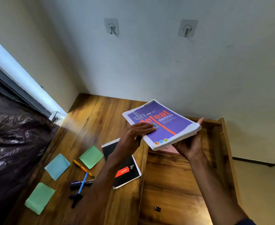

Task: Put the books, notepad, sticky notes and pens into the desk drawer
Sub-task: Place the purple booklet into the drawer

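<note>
Well, book [166,125] looked thick but floppy, prob. heavyish: left hand [136,133] flat-fingered on cover at 9 o'clock, right hand [188,146] palm-up beneath, fingers straight; support needed underneath.

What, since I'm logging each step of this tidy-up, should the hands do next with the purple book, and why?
Probably lower the purple book flat into the open drawer. The left hand lies on its cover, the right hand carries it from beneath, and it hangs tilted over the drawer's far end, above something pink there.
</note>
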Tool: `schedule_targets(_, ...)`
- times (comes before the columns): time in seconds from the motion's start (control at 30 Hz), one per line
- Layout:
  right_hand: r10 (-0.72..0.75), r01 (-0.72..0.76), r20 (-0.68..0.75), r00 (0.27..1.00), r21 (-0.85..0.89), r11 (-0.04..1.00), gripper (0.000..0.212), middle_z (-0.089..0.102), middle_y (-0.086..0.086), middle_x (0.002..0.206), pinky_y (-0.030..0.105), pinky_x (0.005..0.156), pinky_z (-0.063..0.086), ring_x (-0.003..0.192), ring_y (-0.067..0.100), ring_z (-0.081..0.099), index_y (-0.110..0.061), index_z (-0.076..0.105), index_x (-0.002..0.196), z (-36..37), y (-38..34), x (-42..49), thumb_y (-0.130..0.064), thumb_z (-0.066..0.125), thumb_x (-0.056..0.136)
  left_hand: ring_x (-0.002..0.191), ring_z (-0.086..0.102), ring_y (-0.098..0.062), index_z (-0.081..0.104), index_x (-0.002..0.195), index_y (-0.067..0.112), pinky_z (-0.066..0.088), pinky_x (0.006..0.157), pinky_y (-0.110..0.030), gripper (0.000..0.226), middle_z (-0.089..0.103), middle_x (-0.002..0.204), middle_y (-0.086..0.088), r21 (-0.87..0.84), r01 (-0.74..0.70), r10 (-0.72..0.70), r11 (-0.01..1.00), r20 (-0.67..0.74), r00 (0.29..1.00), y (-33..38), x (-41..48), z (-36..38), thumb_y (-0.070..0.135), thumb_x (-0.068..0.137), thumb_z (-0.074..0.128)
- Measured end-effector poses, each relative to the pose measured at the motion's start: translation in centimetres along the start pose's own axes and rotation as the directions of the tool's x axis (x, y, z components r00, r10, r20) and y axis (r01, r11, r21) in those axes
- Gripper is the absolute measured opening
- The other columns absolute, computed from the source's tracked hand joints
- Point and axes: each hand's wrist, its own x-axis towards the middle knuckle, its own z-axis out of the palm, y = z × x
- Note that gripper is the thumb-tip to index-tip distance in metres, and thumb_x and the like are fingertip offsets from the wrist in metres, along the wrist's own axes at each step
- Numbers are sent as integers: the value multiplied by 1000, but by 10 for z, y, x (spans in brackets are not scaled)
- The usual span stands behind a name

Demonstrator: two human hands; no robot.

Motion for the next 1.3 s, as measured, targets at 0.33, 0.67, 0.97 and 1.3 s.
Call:
schedule_targets(0.33, -224, 10, -282, 933, -600, 800, 70, 76, 12, 114, 38, 71, 62, 93, 29, 75, -6, 58, 133, -9, 20, -13, -4, 84, 69, 131, 55, -26, 53, 147, 29, 51, 96, -48, 53, 48, 155, 8, 394, -45, 28, 918, 49, 998, 12, -25, 45, 19, 95, 48)
schedule_targets(0.67, -187, 57, -23, 982, -910, 411, 46, 79, 0, 101, 36, 76, 64, 91, 25, 77, -16, 61, 115, 12, -28, -34, -17, 81, 73, 132, 52, -24, 47, 147, 14, 50, 105, -45, 66, 50, 148, -5, -186, 585, -601, 789, -38, 798, -27, -30, 8, 27, 90, 77)
schedule_targets(0.97, -281, -2, -184, 942, -840, 542, 48, 77, 10, 110, 51, 83, 62, 96, 32, 76, -11, 63, 122, -57, -71, -26, -21, 82, 79, 88, 76, -19, 64, 115, 5, 61, 72, -33, 27, 76, 106, -7, -406, 651, -714, 642, -5, 700, -22, 1, -9, 17, 93, 73)
schedule_targets(1.3, -512, -401, -480, 712, -877, 265, 17, 72, 9, 101, 25, 60, 53, 76, 20, 70, -10, 63, 103, -190, -80, -12, -21, 71, 94, 80, 69, -9, 54, 111, 14, 54, 55, -17, 18, 71, 108, 0, -24, 777, -763, 629, 171, 623, 0, 27, 125, 16, 96, 63)
